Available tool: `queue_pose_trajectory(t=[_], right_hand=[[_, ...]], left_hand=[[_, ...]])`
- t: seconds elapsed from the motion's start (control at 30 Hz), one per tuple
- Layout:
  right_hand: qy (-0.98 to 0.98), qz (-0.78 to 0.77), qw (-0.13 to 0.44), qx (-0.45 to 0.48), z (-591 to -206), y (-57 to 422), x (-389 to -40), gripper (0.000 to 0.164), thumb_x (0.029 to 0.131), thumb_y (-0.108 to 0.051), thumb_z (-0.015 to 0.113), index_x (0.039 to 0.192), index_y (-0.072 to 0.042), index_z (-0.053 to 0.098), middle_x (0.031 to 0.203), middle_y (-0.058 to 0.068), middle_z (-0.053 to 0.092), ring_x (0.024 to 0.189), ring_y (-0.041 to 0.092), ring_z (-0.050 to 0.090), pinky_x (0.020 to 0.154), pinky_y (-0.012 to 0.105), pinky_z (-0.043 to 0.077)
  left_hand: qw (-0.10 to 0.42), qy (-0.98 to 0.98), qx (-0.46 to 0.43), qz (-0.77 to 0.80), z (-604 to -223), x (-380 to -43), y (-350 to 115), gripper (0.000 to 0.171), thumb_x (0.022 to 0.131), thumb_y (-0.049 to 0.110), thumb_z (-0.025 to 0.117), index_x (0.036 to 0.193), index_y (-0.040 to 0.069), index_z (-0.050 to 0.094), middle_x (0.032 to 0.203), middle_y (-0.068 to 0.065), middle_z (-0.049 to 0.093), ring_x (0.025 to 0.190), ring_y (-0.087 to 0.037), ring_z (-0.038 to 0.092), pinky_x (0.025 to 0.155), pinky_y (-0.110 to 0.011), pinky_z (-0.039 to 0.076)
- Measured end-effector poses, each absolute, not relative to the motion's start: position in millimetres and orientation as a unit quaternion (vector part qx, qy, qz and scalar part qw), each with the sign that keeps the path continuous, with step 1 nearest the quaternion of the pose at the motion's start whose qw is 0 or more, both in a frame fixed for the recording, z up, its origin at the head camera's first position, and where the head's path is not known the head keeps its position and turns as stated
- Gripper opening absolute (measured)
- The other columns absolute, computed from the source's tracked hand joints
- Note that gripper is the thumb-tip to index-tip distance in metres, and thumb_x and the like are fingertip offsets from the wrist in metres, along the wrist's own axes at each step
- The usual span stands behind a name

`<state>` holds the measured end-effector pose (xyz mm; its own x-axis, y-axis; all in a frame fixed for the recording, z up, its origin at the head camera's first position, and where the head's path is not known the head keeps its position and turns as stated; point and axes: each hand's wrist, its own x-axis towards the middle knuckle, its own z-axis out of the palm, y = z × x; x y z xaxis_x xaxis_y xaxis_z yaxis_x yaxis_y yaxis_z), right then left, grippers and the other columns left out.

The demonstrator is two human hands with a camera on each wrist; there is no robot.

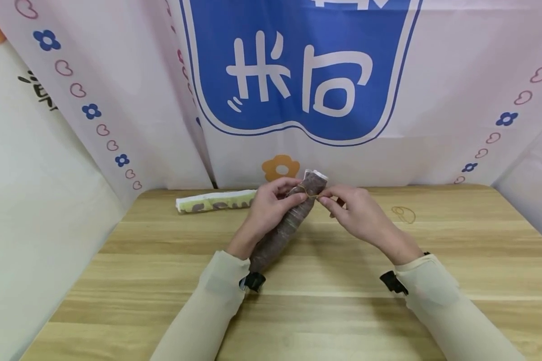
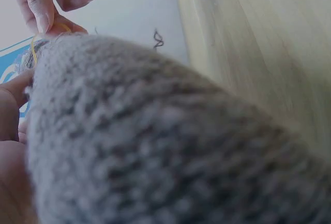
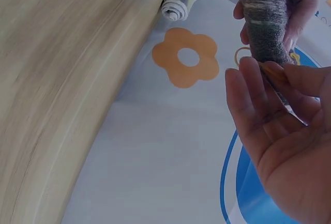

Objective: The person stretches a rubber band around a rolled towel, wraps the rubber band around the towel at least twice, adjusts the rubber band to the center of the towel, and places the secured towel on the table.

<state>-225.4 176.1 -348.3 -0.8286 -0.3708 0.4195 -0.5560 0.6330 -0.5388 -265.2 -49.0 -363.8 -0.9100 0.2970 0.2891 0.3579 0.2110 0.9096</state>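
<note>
A grey-brown rolled towel (image 1: 282, 235) is held slanting above the wooden table, its white-edged end pointing away. My left hand (image 1: 268, 205) grips it near that far end, thumb on the near side. A thin yellow rubber band (image 1: 313, 195) lies across the roll close to the end. On the right side, my right hand (image 1: 361, 213) pinches part of this band between thumb and forefinger. The right wrist view shows the band pulled out from the roll (image 3: 262, 19), with the other fingers (image 3: 243, 97) extended. In the left wrist view the towel (image 2: 155, 131) hides much of the left hand.
A second rolled towel (image 1: 214, 201), green and white with grey patches, lies at the table's back edge, left of the hands. Loose rubber bands (image 1: 404, 214) rest on the table (image 1: 325, 311) at the right. A printed cloth (image 1: 447, 115) hangs behind the table.
</note>
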Motion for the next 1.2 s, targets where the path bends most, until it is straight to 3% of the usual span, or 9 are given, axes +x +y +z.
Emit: queue_pose_trajectory(t=[0.2,0.33,0.5,0.63,0.8,0.93,1.03,1.2], right_hand=[[-0.876,0.382,0.147,0.254,-349,181,-229,0.010,0.105,-0.013,0.070,0.100,-0.008,0.078,0.107,0.005,0.073,0.086,0.020,0.069,0.072,0.040,0.059],[-0.825,0.494,0.081,0.262,-351,186,-230,0.009,0.104,-0.012,0.070,0.101,-0.007,0.077,0.119,0.009,0.072,0.084,0.024,0.070,0.071,0.038,0.063],[-0.746,0.597,-0.015,0.294,-350,193,-231,0.014,0.108,-0.008,0.062,0.106,0.001,0.073,0.108,0.017,0.073,0.072,0.027,0.067,0.068,0.040,0.063],[-0.749,0.598,-0.042,0.281,-351,194,-233,0.024,0.111,-0.011,0.054,0.102,0.006,0.069,0.093,0.018,0.072,0.065,0.025,0.064,0.065,0.040,0.062],[-0.835,0.511,-0.065,0.191,-357,192,-237,0.028,0.112,-0.016,0.051,0.111,0.000,0.074,0.080,0.010,0.073,0.057,0.026,0.064,0.057,0.037,0.057],[-0.880,0.449,-0.055,0.148,-361,190,-239,0.024,0.111,-0.022,0.060,0.111,-0.002,0.074,0.072,0.005,0.073,0.054,0.030,0.065,0.047,0.032,0.047],[-0.901,0.412,-0.028,0.134,-363,189,-241,0.022,0.105,-0.026,0.070,0.098,-0.005,0.071,0.066,0.004,0.071,0.053,0.034,0.067,0.044,0.029,0.042],[-0.925,0.337,0.007,0.177,-369,188,-241,0.027,0.092,-0.024,0.086,0.081,-0.014,0.063,0.063,-0.001,0.069,0.054,0.025,0.067,0.049,0.029,0.045]], left_hand=[[0.036,-0.775,-0.173,-0.606,-362,-268,-51,0.028,0.100,0.016,0.077,0.126,0.008,0.072,0.112,-0.004,0.079,0.103,-0.019,0.071,0.087,-0.034,0.053],[0.035,-0.772,-0.169,-0.611,-364,-270,-53,0.024,0.099,0.013,0.078,0.122,0.007,0.075,0.110,-0.004,0.079,0.100,-0.017,0.071,0.085,-0.031,0.054],[0.033,-0.793,-0.218,-0.568,-362,-272,-56,0.024,0.097,0.010,0.080,0.120,0.005,0.076,0.108,-0.006,0.079,0.091,-0.015,0.069,0.078,-0.029,0.054],[0.042,-0.818,-0.245,-0.519,-360,-273,-59,0.024,0.098,0.011,0.079,0.121,0.007,0.075,0.107,-0.003,0.080,0.089,-0.017,0.068,0.076,-0.032,0.052],[0.055,-0.838,-0.237,-0.488,-359,-272,-62,0.021,0.099,0.008,0.076,0.121,0.008,0.074,0.105,-0.001,0.080,0.096,-0.018,0.070,0.085,-0.037,0.053],[0.058,-0.843,-0.253,-0.471,-360,-272,-63,0.018,0.098,0.005,0.076,0.116,0.007,0.076,0.107,-0.003,0.079,0.101,-0.019,0.072,0.090,-0.040,0.055],[0.060,-0.843,-0.267,-0.463,-360,-274,-64,0.017,0.098,0.004,0.076,0.115,0.008,0.076,0.109,-0.005,0.078,0.102,-0.019,0.072,0.089,-0.041,0.056],[0.052,-0.837,-0.273,-0.472,-363,-277,-66,0.016,0.099,0.002,0.074,0.114,0.007,0.076,0.108,-0.006,0.078,0.100,-0.020,0.070,0.088,-0.041,0.055]])
